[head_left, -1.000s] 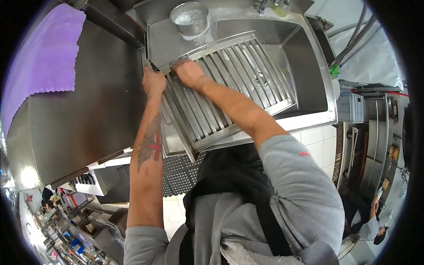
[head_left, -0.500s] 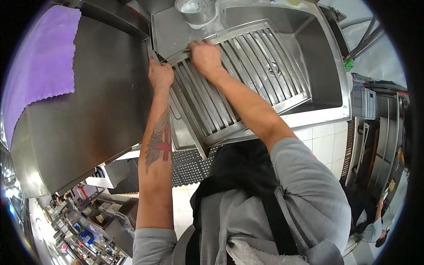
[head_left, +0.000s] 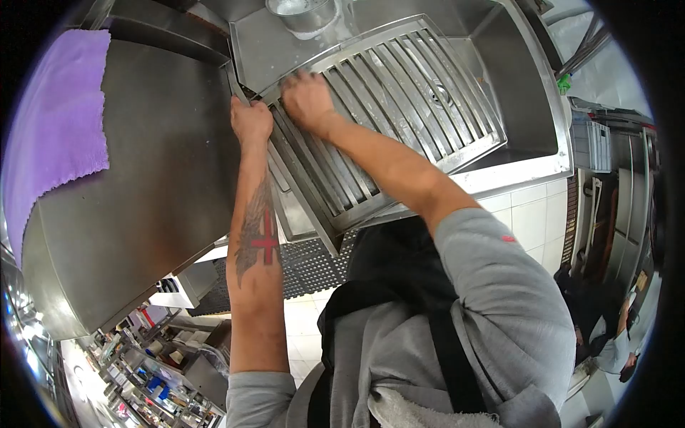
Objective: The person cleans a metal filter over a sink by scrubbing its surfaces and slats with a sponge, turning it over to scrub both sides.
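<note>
A rectangular, silvery metal panel with parallel slats point(head_left: 392, 107) lies aslant over the stainless-steel sink point(head_left: 517, 172), its right part spanning the basin. The left hand point(head_left: 252, 123) has its grip closed on the panel's upper left corner. The right hand point(head_left: 308, 103) is near the same end, at the upper part of the frame; its fingers are curled and blurred, so whether its grip holds anything cannot be told. A round, silvery metal pot point(head_left: 303, 16) with whitish contents stands beyond the panel. To the left, a purple sheet with a ragged edge point(head_left: 68, 121) covers part of the broad, grey steel desk point(head_left: 160, 150). The handling looks under way rather than finished: the panel is set over the sink and apparently steadied at one corner, but how much of its surface has been worked, or is left, cannot be told.
</note>
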The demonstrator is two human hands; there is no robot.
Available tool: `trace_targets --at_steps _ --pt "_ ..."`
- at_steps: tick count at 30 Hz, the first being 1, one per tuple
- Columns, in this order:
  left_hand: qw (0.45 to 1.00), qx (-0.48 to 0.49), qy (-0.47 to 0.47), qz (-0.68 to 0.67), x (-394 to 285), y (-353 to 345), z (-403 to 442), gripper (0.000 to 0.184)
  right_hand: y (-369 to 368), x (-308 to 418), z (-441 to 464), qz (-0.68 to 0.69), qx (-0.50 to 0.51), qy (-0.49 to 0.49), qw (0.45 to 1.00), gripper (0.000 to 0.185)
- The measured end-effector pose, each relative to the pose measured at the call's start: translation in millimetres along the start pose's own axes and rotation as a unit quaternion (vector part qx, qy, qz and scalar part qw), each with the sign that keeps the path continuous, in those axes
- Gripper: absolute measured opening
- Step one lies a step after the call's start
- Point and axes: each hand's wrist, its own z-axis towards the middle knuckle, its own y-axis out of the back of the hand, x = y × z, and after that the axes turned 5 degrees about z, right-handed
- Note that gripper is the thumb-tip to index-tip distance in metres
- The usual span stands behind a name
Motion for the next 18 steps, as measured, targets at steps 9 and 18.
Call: trace_targets --at_steps 9,18 --pt "0.999 -0.025 -0.024 -0.004 -7.7 3.9 1.0 0.061 -8.6 -14.4 14.6 0.057 -0.034 -0.121 0.99 0.026" --pt "0.999 -0.036 -0.027 -0.025 -10.0 1.1 -2.3 0.056 -21.7 4.8 14.2 -0.003 -0.049 -0.146 0.988 0.03"
